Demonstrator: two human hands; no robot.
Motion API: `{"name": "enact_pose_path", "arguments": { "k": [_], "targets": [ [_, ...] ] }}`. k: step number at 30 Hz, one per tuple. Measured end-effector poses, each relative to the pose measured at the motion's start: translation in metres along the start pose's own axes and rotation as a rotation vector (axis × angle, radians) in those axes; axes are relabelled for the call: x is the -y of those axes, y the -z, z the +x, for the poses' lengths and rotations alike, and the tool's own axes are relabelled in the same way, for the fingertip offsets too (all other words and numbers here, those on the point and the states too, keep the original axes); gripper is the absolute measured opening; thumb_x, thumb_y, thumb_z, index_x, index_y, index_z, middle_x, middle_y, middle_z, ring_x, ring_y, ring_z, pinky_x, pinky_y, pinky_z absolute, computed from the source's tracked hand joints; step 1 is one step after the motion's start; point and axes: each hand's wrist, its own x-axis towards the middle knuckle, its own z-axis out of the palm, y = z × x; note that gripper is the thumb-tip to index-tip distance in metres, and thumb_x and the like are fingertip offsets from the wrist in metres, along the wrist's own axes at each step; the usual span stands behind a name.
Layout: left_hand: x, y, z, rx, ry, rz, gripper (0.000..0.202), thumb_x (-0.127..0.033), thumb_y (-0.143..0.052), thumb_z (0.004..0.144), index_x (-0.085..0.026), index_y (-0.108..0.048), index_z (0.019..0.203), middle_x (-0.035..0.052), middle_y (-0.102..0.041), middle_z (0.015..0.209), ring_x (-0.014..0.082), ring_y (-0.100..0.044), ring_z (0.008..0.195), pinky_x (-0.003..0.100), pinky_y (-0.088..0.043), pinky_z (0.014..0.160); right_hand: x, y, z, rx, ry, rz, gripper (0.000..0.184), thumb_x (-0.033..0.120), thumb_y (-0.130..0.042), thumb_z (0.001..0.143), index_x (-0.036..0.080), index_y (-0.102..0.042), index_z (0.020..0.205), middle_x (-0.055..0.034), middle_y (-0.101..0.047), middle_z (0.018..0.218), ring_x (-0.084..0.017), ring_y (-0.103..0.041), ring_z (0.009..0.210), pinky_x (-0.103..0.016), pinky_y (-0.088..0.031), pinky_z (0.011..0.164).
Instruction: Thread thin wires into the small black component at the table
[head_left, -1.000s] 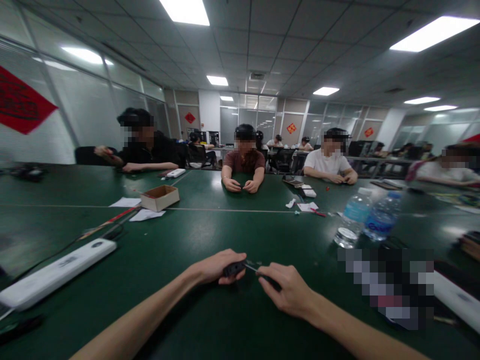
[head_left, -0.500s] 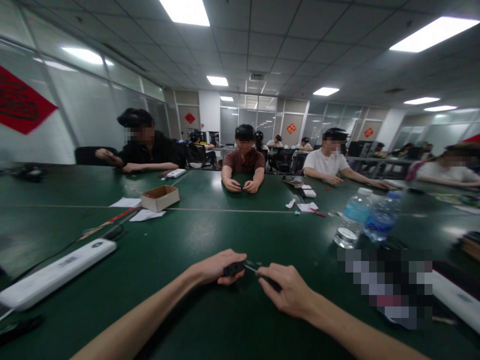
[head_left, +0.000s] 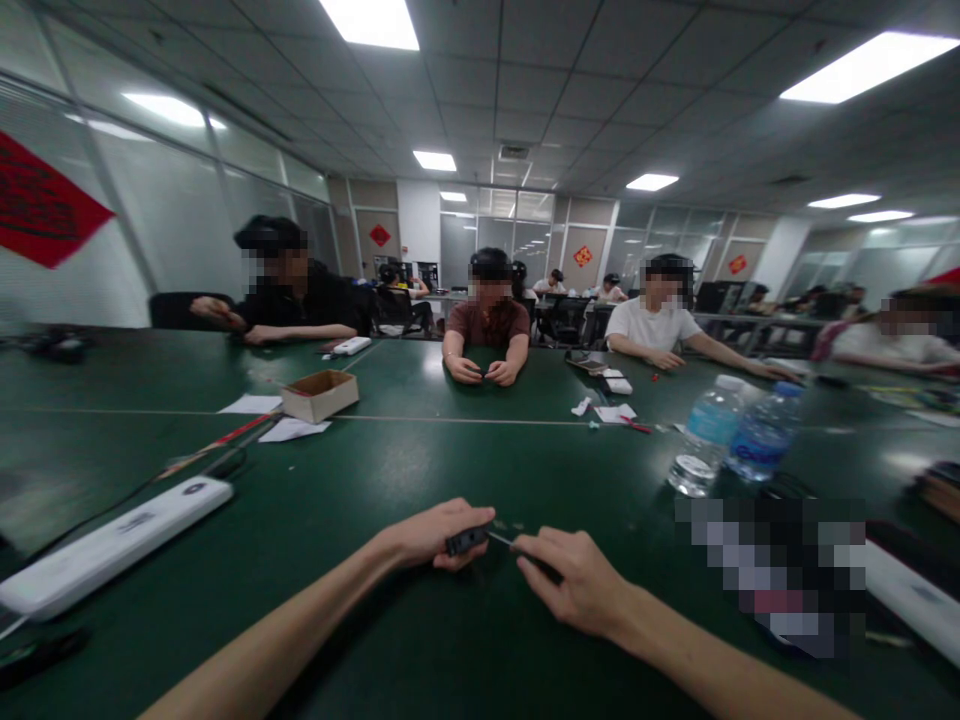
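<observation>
Left hand [head_left: 431, 535] pinches a small black part [head_left: 467, 541] over the green table [head_left: 360, 480], near edge — right hand [head_left: 574, 580] curls closed on a thin metal pin [head_left: 504, 539] running from it — pin's far end hidden in those fingers, how far along: cannot tell.

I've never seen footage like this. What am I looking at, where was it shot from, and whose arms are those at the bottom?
This comes from one camera worn on a person's head, looking forward and down, so those bare arms are the wearer's own. The left hand pinches a small black object. A thin metal shaft runs from it toward the right hand, whose fingers hold its far end. It's too small to identify exactly. On the dark green table are a white power strip, a cardboard box and two water bottles. Other people sit across it.
</observation>
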Motion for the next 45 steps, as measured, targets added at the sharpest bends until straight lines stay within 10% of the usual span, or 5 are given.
{"name": "enact_pose_path", "arguments": {
  "k": [32,45],
  "targets": [
    [-0.005,0.005,0.001,-0.009,0.087,0.204,0.059,-0.064,-0.042,0.085,-0.010,-0.061,0.067,-0.0001,-0.047,0.047,0.0077,-0.036,0.036,0.018,-0.023,0.033,0.006,0.011,-0.001,0.043,0.135,-0.310,0.028,0.022,-0.043,0.095,0.017,-0.054,0.120,-0.0045,-0.059,0.083,-0.013,-0.052,0.061,-0.025,-0.032,0.047],
    [0.008,-0.001,0.009,-0.106,0.031,-0.108,0.059,-0.068,-0.037,0.085,-0.012,-0.054,0.071,-0.0018,-0.046,0.044,0.0082,-0.037,0.035,0.019,-0.024,0.037,0.008,-0.001,-0.001,-0.056,0.002,-0.252,0.025,0.022,-0.043,0.094,0.019,-0.054,0.116,-0.0047,-0.060,0.085,-0.014,-0.056,0.065,-0.025,-0.036,0.053]
  ]
}}
